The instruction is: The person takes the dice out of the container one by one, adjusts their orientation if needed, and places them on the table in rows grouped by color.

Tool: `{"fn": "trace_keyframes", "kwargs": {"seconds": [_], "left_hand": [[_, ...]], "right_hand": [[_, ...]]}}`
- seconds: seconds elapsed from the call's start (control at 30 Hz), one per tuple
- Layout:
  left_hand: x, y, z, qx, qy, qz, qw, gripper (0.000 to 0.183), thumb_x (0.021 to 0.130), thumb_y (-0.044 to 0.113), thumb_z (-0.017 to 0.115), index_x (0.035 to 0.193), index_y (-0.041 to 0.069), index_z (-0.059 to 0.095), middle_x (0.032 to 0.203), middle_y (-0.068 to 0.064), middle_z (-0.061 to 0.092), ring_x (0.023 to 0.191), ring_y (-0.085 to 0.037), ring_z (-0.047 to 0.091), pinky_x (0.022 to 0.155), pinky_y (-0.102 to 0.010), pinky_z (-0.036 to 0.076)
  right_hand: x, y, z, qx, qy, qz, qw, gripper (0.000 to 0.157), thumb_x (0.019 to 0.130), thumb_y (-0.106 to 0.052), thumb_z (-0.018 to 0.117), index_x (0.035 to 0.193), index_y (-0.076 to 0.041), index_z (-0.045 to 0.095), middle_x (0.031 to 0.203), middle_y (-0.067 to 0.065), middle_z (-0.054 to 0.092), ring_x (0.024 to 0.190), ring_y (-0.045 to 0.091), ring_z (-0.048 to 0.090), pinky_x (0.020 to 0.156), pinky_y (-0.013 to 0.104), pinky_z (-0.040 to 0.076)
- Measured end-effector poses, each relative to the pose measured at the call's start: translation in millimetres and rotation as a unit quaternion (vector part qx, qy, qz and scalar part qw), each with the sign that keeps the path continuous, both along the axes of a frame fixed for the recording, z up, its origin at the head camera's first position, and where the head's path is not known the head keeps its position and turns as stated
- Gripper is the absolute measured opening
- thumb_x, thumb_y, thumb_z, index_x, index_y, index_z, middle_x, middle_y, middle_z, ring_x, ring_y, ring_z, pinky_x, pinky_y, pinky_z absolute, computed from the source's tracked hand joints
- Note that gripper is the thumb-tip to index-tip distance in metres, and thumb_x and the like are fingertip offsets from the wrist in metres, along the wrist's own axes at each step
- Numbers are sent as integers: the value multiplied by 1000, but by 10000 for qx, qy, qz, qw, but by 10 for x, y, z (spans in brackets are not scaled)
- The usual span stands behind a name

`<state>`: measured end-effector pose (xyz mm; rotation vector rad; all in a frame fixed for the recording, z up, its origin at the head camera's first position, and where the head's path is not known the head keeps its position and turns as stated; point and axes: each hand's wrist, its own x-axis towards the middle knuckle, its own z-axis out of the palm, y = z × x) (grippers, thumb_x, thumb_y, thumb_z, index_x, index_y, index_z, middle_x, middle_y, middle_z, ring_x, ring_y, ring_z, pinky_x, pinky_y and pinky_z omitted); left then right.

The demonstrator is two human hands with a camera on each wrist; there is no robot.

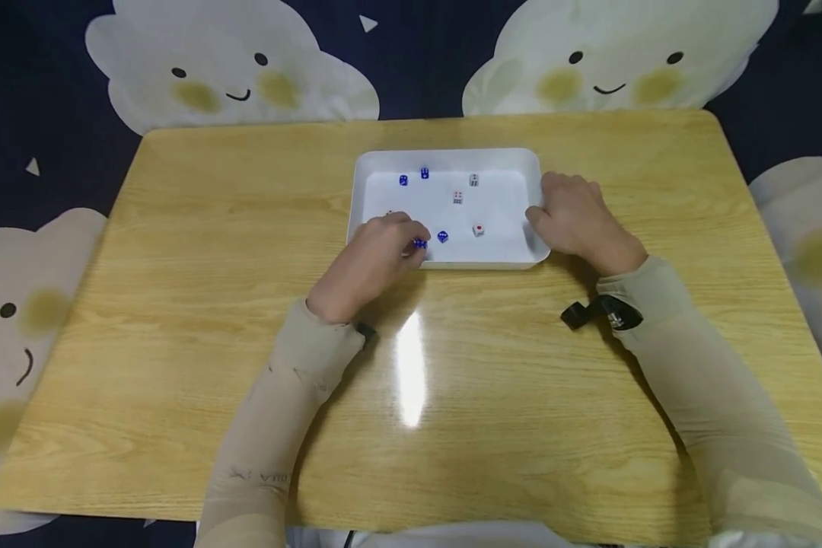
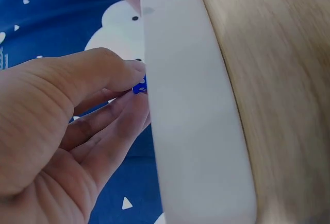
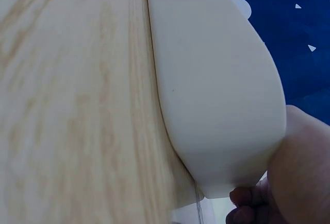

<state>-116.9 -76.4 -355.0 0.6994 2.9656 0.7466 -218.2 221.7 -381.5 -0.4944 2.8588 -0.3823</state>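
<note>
White tray (image 1: 507, 202) sits on the wooden bench (image 1: 233, 221). Left hand (image 1: 377, 255) at the tray's near left part, thumb and fingers closed in a narrow pinch on a blue die (image 1: 420, 243). Right hand (image 1: 578, 219) grips the tray's right end, thumb over the rim. In the tray: another blue die (image 1: 442, 237) just right of the left hand, two more blue dice (image 1: 425, 173) far left, white dice (image 1: 457, 198) centre to right. Cloud-print cloth (image 1: 421, 68) beyond the tray's far side.

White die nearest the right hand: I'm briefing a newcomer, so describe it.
A white tray sits on the wooden table. In its near half, left of the right hand, lies the die. One big red dot marks it; neighbouring dice are blue or show several pips.
</note>
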Motion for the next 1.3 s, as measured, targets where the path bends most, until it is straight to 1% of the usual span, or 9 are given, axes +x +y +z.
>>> {"fn": "trace_keyframes", "kwargs": {"seconds": [0.17, 0.43, 0.67, 0.8, 0.93, 1.1, 1.3], "left_hand": [[61, 47, 24, -7, 17, -104, 9999, 19, 98, 7, 63, 110, 2, 76, 105, -10, 75, 92, -20, 68, 88, -34, 58], [107, 102, 74, -11, 125, -289, 9995, 20, 98, 7, 64, 111, 1, 77, 108, -11, 76, 91, -20, 70, 89, -36, 59], [153, 142, 93, -11, 32, -340, 9994, 19, 99, 6, 63, 112, 1, 76, 110, -11, 75, 91, -19, 68, 86, -33, 58], [185, 178, 91, -18, 42, -387, 9992, 17, 100, 6, 62, 110, 2, 76, 106, -10, 74, 89, -19, 66, 83, -32, 58], [205, 209, 77, 16, 170, -491, 9986, 16, 99, 4, 62, 107, 3, 76, 102, -9, 73, 88, -19, 65, 81, -32, 57], [216, 244, 62, -26, 353, -638, 9973, 16, 99, 3, 61, 105, 3, 76, 96, -9, 71, 87, -19, 65, 81, -31, 57], [224, 279, 70, -108, 252, -712, 9971, 15, 101, 7, 61, 104, 3, 75, 95, -7, 68, 84, -18, 59, 79, -29, 54]], "right_hand": [[16, 2, -26, 43, -11, 6, 10000, 40, 102, -31, 40, 112, 5, 52, 104, 23, 56, 101, 44, 50, 87, 55, 37], [15, 1, -24, 42, 89, -12, 10000, 39, 101, -30, 40, 111, 5, 53, 101, 22, 56, 97, 43, 51, 85, 53, 38], [27, 16, -39, 23, 29, -6, 10000, 41, 101, -30, 40, 114, 6, 52, 104, 23, 56, 101, 44, 51, 88, 55, 38], [41, 25, -58, 4, -2, -33, 10000, 39, 102, -30, 40, 113, 5, 52, 103, 22, 56, 99, 43, 51, 85, 53, 38], [42, 26, -69, -84, 24, -83, 9999, 36, 102, -30, 41, 110, 3, 53, 101, 20, 55, 97, 40, 49, 84, 49, 36], [25, 25, -62, -173, 33, -155, 9997, 38, 101, -29, 41, 112, 4, 53, 101, 21, 56, 97, 40, 50, 84, 49, 35], [3, 20, -41, -190, 38, -208, 9996, 38, 101, -29, 40, 113, 4, 53, 101, 21, 56, 95, 39, 50, 84, 49, 36]]}}
